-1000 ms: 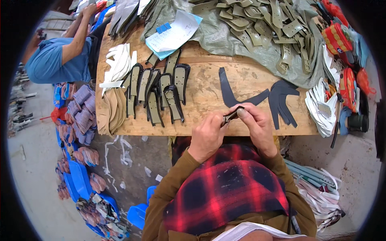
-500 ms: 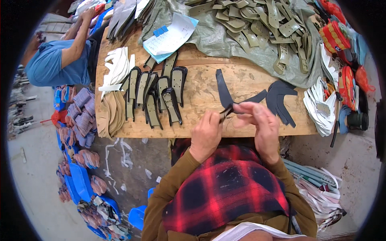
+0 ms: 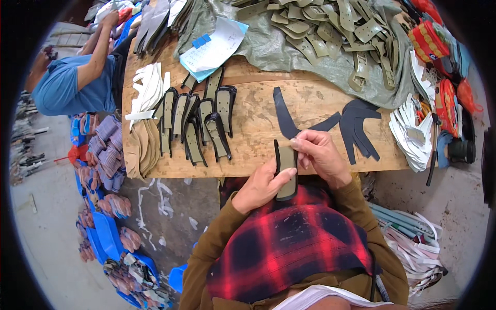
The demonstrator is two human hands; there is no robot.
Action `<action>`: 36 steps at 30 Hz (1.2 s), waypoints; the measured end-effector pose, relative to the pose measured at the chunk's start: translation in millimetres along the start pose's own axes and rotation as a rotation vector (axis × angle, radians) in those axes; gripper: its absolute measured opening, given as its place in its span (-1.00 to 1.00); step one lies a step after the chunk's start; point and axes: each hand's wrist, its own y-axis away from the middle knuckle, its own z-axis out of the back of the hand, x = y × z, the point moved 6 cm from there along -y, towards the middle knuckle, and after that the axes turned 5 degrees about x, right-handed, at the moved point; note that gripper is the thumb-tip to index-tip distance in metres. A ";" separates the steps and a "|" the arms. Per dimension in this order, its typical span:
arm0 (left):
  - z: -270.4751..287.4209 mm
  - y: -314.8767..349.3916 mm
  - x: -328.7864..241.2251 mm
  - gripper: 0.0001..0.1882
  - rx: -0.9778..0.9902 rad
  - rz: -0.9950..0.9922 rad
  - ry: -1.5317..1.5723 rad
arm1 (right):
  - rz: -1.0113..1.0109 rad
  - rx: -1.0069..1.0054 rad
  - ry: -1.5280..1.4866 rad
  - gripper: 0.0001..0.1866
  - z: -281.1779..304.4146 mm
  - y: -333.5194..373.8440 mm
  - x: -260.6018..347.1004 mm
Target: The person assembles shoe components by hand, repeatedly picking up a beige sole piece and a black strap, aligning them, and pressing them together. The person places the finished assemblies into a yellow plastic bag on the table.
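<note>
- Olive strip with black edging (image 3: 285, 170): held upright over the near edge of the wooden table (image 3: 258, 129).
- Left hand (image 3: 261, 187): fingers closed on its lower half.
- Right hand (image 3: 321, 155): fingertips pinched on its top end.
- Dark cut pieces (image 3: 356, 124): flat on table, just beyond.

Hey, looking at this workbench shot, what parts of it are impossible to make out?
All in the head view:
- Underside of the olive piece: hidden, it faces away, gripped by the left hand and right hand.
- Lower end of the dark curved strip: covered by the right hand.
- Co-worker: cut off at the picture's dark rim, head out of view.
- Red bundles at the far right: bent and blurred by the fisheye edge.
</note>
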 end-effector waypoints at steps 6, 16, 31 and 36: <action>11.5 -1.7 -6.2 -0.76 -0.275 0.067 -0.256 | 0.088 -0.171 0.014 -0.74 -6.5 0.2 4.5; 39.2 -26.2 22.6 -0.73 -0.709 -0.247 0.504 | 0.324 -0.128 0.610 -0.69 -29.2 5.7 1.1; 23.9 -14.2 -54.2 -0.49 0.446 -0.061 -0.719 | -0.247 0.642 0.572 -0.60 -23.9 14.2 20.5; 12.0 -9.6 -22.2 -0.65 0.467 0.084 -0.255 | -0.228 0.522 0.148 -0.79 -16.0 25.7 -0.9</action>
